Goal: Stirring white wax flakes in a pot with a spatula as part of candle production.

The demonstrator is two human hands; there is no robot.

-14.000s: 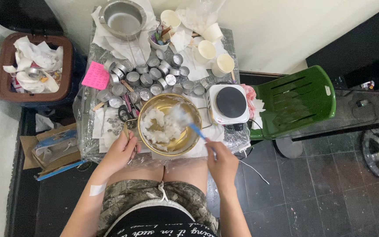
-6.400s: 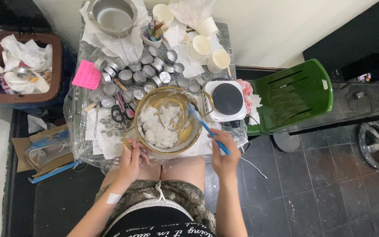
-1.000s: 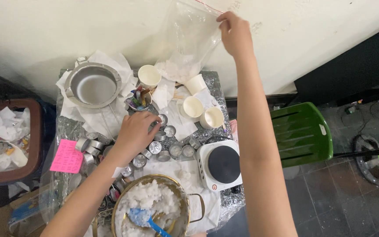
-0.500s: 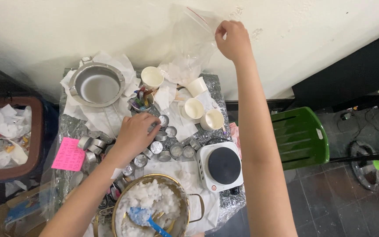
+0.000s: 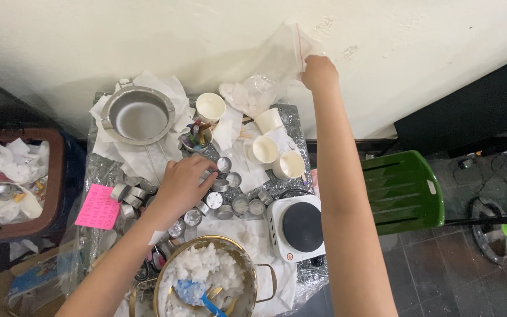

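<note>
Setting: a makeshift home craft corner, as we read it. At frame centre we list a small foil-covered table (image 5: 110, 170) against a plain cream wall (image 5: 89, 35), crowded with small metal tins (image 5: 224, 186), paper cups (image 5: 263, 149) and an electric hot plate (image 5: 301, 227). At left, a full waste bin (image 5: 7, 182); at right, a green plastic chair (image 5: 403, 191) on dark floor tiles (image 5: 441, 276).

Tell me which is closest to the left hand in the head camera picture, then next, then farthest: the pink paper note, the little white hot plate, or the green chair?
From the left hand:
1. Pink paper note, on the table's left edge, nearest.
2. White hot plate, on the table's right corner, a little farther.
3. Green chair, off the table to the right, farthest.
</note>
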